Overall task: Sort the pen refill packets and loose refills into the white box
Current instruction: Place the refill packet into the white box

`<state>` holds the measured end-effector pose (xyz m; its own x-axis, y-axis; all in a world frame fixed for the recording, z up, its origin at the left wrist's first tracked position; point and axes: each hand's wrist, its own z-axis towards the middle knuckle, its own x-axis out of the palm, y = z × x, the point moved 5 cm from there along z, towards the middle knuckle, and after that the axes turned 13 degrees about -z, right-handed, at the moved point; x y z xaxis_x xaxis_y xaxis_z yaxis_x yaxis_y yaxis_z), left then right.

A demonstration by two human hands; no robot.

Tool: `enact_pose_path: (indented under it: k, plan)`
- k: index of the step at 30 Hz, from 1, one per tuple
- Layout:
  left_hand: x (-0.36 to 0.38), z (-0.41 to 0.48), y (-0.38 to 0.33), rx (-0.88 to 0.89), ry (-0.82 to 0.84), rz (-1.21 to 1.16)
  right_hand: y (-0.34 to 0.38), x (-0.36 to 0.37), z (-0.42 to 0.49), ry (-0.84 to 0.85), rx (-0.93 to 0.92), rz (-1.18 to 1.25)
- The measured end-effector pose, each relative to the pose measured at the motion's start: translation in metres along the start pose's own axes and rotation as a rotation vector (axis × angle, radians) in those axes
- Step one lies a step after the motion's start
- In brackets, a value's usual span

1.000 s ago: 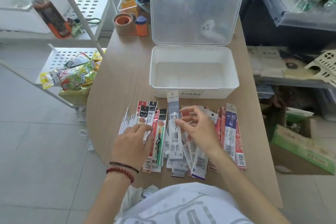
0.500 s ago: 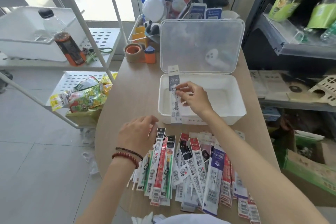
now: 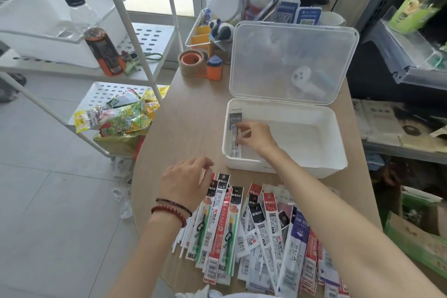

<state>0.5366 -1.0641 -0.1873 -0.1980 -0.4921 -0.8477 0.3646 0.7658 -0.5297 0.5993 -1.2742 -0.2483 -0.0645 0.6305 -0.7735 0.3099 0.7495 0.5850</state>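
Observation:
The white box (image 3: 331, 143) stands open on the wooden table, its clear lid (image 3: 292, 60) upright behind it. My right hand (image 3: 256, 136) reaches into the box's left end and pinches a grey-and-white refill packet (image 3: 235, 120) that lies along the left wall. Several refill packets (image 3: 261, 230) in red, black, green and purple lie fanned out at the table's near edge. A few loose white refills (image 3: 181, 239) stick out at the pile's left side. My left hand (image 3: 185, 182) hovers with relaxed fingers over the pile's left top end, holding nothing.
A tape roll (image 3: 192, 63) and an orange sharpener (image 3: 214, 70) stand at the table's far left. Behind the lid is a desk organiser (image 3: 205, 34) with cards and toys. A white rack (image 3: 135, 31) with a bottle and snack bags stands left; dark shelves stand right.
My right hand carried the grey packet from the pile up over the box's front rim and down into the box's left end. My left hand lifted off the pile.

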Motion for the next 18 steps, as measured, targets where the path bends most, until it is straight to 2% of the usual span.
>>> enact_pose_path:
  k: [5, 7, 9, 15, 18]
  plan:
    - [0.004, -0.004, 0.003, -0.018, 0.016, 0.042, 0.005, -0.002, 0.006, 0.064, -0.034, -0.492]
    - [0.005, -0.005, 0.001, -0.004, 0.039, 0.056, 0.008, -0.008, 0.002, 0.09, -0.053, -0.615]
    - [0.004, -0.004, 0.0, 0.012, 0.053, 0.06, 0.013, -0.018, -0.009, 0.042, -0.076, -0.595]
    - [-0.008, 0.0, -0.002, 0.038, 0.027, 0.091, 0.023, -0.059, -0.086, -0.339, -0.188, -0.411]
    - [-0.009, -0.01, -0.008, 0.043, 0.001, 0.053, 0.01, -0.059, -0.143, -0.38, -0.157, -0.342]
